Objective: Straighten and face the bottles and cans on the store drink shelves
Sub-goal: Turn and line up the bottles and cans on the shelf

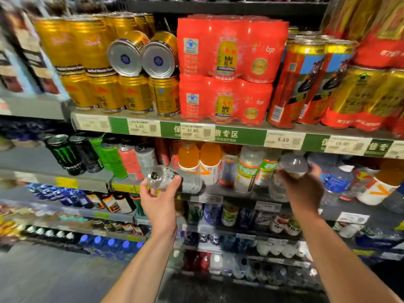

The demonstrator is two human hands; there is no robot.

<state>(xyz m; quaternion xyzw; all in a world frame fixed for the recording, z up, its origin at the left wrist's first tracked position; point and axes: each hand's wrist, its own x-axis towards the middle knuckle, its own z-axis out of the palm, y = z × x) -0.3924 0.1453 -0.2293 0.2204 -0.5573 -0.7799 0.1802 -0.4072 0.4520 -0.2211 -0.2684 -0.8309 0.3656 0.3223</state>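
Note:
My left hand (160,201) grips a silver can (175,179) that lies on its side at the front of the second shelf, its top facing me. My right hand (302,185) holds a clear grey-capped bottle (291,164) tipped over among the bottles on the same shelf. Orange-topped bottles (200,162) and green-labelled bottles (249,169) stand upright between my hands. On the shelf above, two gold cans (142,55) lie on their sides atop upright gold cans (122,92).
Red multipacks (227,68) and tall red cans (306,82) fill the upper shelf. Black and green energy cans (72,154) stand left of the silver can. A price-tag rail (218,133) runs along the shelf edge. Lower shelves hold several small bottles (229,215).

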